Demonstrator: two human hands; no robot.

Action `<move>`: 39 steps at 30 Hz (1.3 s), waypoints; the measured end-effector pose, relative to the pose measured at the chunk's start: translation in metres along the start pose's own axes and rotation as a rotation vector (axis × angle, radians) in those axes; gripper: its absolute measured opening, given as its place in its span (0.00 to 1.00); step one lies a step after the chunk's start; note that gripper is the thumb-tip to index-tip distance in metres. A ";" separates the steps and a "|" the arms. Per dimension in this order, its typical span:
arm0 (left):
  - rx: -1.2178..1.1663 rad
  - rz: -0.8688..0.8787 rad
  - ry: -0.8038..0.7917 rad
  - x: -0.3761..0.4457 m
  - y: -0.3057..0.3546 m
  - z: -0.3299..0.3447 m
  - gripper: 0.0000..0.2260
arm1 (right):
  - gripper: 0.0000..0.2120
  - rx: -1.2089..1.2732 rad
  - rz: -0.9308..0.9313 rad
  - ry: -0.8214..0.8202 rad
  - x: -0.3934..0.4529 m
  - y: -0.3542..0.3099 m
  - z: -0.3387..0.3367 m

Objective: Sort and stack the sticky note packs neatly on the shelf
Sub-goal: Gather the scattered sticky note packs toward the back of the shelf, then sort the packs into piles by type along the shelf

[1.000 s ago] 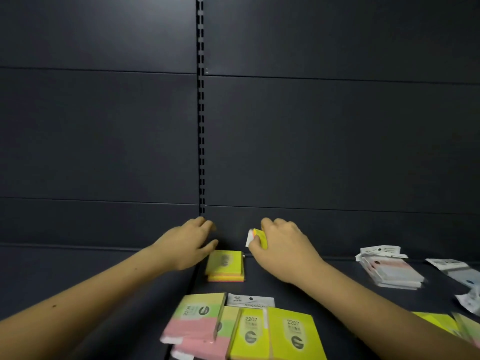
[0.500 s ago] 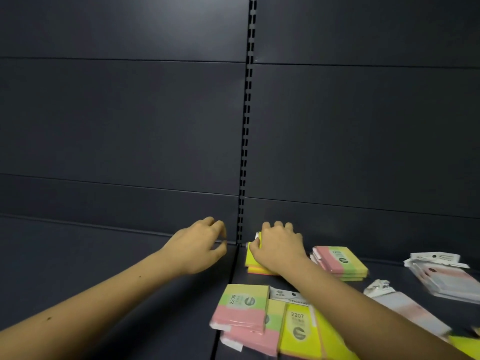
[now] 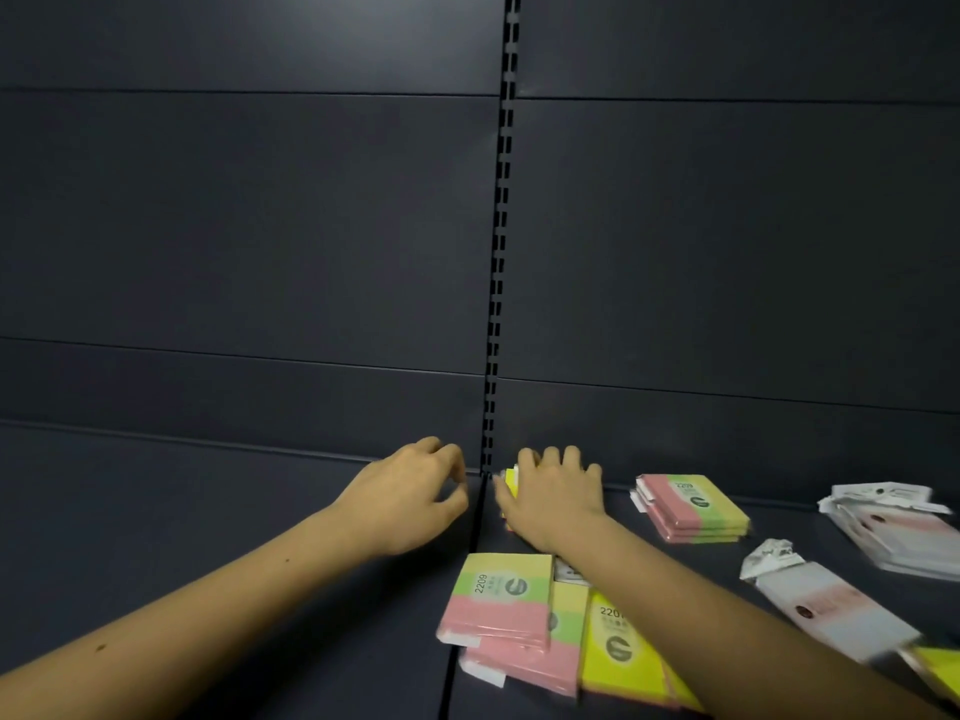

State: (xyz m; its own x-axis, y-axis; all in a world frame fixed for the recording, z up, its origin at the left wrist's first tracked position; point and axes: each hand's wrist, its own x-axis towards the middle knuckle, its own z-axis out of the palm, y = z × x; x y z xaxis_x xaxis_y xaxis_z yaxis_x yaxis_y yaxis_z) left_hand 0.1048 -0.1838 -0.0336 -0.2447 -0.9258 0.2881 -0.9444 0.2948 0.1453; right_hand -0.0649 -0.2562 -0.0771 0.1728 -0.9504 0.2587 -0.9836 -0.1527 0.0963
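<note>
Both bare forearms reached forward, the left hand [image 3: 415, 493] loosely curled, the right hand [image 3: 553, 491] lying palm-down, fingers bent.

"2209" reads, turned sideways, on the green band of the near pink/green/yellow pack [image 3: 497, 597], beside a round logo w/ small print too fine to read. "220" plus a cut-off digit shows on the near yellow pack [image 3: 615, 641], just right of it; the rest is hidden by the right forearm, w/ a round logo below and tiny unreadable print. "2209" also shows, small and tilted, on the top of the far pink/green stack [image 3: 693, 506]. The white-wrapped packs [image 3: 831, 605] at right carry labels too blurred to read.
</note>
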 end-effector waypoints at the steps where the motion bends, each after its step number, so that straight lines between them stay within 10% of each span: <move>1: -0.001 0.003 0.006 0.000 0.003 0.001 0.12 | 0.32 0.011 0.009 -0.021 0.000 0.000 -0.002; 6: 0.092 -0.091 -0.046 -0.001 0.020 0.002 0.14 | 0.41 0.211 0.061 -0.108 -0.006 0.014 -0.023; 18: 0.294 -0.381 -0.398 -0.024 0.113 0.016 0.37 | 0.24 0.230 0.011 0.076 -0.070 0.106 -0.085; 26: 0.250 -0.523 -0.302 -0.028 0.136 0.036 0.32 | 0.22 0.288 0.014 0.090 -0.123 0.187 -0.091; 39: 0.291 -0.212 -0.058 -0.024 0.148 0.025 0.17 | 0.16 0.353 0.151 0.122 -0.160 0.274 -0.102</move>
State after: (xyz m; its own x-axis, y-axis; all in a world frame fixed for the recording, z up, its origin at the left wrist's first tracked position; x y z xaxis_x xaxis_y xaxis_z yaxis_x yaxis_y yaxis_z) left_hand -0.0348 -0.1236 -0.0428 -0.0410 -0.9734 0.2253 -0.9964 0.0230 -0.0820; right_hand -0.3567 -0.1184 0.0057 0.0095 -0.9333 0.3591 -0.9521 -0.1182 -0.2821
